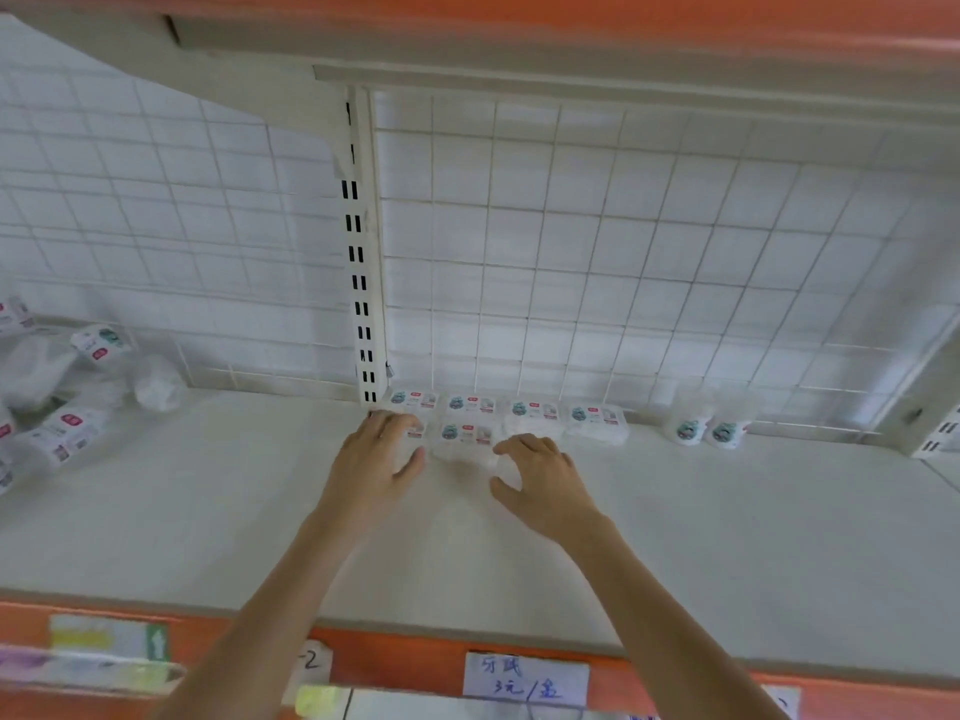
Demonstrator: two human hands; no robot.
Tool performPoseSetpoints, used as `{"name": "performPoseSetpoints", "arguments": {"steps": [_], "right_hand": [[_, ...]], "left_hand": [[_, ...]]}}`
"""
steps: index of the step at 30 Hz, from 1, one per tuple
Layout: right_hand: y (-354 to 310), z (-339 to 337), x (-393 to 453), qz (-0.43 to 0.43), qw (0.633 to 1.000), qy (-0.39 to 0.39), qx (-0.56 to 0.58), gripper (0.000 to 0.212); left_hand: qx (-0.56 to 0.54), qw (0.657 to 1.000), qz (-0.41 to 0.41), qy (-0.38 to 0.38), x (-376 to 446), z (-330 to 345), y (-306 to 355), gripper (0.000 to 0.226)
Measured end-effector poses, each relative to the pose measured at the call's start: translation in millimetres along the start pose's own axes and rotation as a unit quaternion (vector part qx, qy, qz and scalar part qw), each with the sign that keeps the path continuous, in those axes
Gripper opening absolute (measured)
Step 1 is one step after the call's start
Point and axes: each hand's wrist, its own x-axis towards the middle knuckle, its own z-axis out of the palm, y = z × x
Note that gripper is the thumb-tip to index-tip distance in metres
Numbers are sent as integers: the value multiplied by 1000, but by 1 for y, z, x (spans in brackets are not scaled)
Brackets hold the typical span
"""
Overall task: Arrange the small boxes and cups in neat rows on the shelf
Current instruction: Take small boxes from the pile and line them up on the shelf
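A back row of four small clear boxes (506,410) with printed labels stands against the wire grid (571,226) at the rear of the white shelf (727,537), starting just right of the slotted upright (361,283). A second row is being started in front of it: one box (465,433) sits between the two hands, and another, mostly hidden, lies under the left hand (376,452). That hand rests palm-down on it with the fingers (400,423) spread flat, pressing rather than gripping. The right hand (540,478) hovers just beside the front box, its fingers curled wide apart with nothing between them; whether they touch the box I cannot tell, as the plastic is clear and the picture soft.

To the right, two small cups (706,428) stand side by side against the grid, apart from the boxes. Far left, a loose heap of similar packages (67,402) and clear wrapping lies untidy on the neighbouring shelf section.

By my reading the task is in an early-to-middle stage: one row set, a second begun, the cups paired, and the left-hand heap still to be brought over and lined up.
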Motion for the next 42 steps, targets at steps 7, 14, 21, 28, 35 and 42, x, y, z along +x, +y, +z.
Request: {"name": "performPoseSetpoints", "arguments": {"steps": [7,14,21,28,35,42], "right_hand": [[-1,-33,-81,-37,997,61,-15,45],[-9,-39,-195,-81,993,69,51,36],[-20,-4,-279,-115,988,-10,105,47],[-96,43,-302,-213,955,-133,161,40],[-212,87,-292,-313,906,-217,186,42],[-353,134,-260,-380,881,-219,176,31]], "left_hand": [[33,994,45,-94,-48,-19,58,56],[43,998,5,-40,-159,-50,116,39],[26,986,-156,-51,-291,-77,135,47],[67,931,-356,-39,-400,-133,128,28],[103,889,-447,13,-481,-207,87,29],[139,864,-482,45,-529,-289,1,23]]}}
